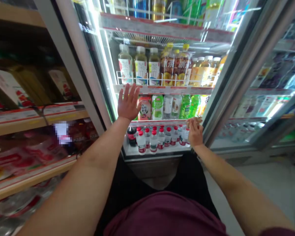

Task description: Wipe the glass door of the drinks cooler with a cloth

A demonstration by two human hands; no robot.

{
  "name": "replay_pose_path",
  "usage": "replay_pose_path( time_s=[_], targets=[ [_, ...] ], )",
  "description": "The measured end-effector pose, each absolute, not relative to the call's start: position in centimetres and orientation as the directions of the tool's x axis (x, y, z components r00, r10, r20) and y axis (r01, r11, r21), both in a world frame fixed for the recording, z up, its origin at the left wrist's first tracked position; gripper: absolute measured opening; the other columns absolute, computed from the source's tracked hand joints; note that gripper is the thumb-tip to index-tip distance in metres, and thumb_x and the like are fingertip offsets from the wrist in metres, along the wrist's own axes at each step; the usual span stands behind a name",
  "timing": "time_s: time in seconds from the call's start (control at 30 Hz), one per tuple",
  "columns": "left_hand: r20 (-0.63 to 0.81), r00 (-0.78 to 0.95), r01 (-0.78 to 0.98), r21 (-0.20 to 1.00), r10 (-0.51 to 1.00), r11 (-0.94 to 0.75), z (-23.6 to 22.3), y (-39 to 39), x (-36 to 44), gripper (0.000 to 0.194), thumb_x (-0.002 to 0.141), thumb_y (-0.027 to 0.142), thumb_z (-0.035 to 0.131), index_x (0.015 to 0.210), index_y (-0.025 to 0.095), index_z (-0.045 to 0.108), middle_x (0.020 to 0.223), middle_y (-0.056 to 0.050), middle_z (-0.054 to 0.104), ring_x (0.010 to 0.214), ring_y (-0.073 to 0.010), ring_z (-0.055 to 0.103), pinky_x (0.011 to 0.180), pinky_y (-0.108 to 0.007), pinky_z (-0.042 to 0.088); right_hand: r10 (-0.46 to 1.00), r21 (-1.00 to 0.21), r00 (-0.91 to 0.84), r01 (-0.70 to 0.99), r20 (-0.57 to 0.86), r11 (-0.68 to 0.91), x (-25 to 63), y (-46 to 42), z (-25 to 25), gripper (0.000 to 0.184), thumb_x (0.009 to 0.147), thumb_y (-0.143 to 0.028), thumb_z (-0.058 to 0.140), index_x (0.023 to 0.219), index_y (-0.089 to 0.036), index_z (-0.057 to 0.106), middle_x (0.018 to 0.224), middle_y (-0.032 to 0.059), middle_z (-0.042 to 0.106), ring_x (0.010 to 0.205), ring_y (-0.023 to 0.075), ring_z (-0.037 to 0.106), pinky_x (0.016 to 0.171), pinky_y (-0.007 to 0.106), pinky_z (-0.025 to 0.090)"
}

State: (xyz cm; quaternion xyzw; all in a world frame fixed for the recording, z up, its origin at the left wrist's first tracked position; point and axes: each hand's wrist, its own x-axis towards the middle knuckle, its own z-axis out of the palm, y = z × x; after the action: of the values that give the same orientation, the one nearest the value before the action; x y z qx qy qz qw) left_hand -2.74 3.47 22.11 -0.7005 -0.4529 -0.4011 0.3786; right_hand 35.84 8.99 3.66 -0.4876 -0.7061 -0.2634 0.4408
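My left hand [129, 104] is raised with its fingers spread, in front of the lit drinks cooler, by the shelf edge [147, 89] under the tea bottles. It holds nothing. Lower and to the right, my right hand [195, 132] has its fingers bent round a small tan-brown thing [199, 120] that I cannot make out, near the cooler's right side. Just left of that hand, several red-capped water bottles [153, 141] stand on the bottom shelf, with a dark cola bottle [131, 136] at their left end.
Above stand tea bottles [141, 65] and yellow-capped brown bottles [168, 62]. Green and pink drinks [157, 106] fill the shelf below. A wooden shelf rack [39, 123] with bottles flanks me on the left; another glass-fronted cooler [265, 91] stands at right. Pale floor [267, 183] lies lower right.
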Motion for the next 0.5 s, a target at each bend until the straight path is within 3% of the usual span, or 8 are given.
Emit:
replay_pose_path(
  time_s=[0.23,0.5],
  targets=[
    [0.903,0.272,0.933,-0.163,0.333,-0.321,22.0,3.6,-2.9,0.068,0.101,0.040,0.045,0.164,0.023,0.025,0.170,-0.007,0.025,0.160,-0.0287,0.008,0.132,-0.058,0.005,0.357,0.231,-0.419,0.855,0.835,0.464,35.5,7.7,-0.4,0.065,0.095,-0.003,0.036,0.160,-0.012,0.039,0.156,0.0197,0.048,0.138,0.0293,0.053,0.108,0.047,0.044],
    [0.908,0.296,0.924,-0.195,0.295,-0.328,21.9,3.7,-3.0,0.068,0.103,0.040,0.043,0.165,0.022,0.023,0.170,-0.008,0.025,0.159,-0.0291,0.008,0.132,-0.057,0.005,0.334,0.403,-0.725,0.637,0.602,0.657,35.6,7.7,-2.8,0.063,0.096,-0.003,0.043,0.154,-0.027,0.050,0.151,0.0043,0.056,0.130,0.0245,0.060,0.113,0.045,0.046]
  ],
)
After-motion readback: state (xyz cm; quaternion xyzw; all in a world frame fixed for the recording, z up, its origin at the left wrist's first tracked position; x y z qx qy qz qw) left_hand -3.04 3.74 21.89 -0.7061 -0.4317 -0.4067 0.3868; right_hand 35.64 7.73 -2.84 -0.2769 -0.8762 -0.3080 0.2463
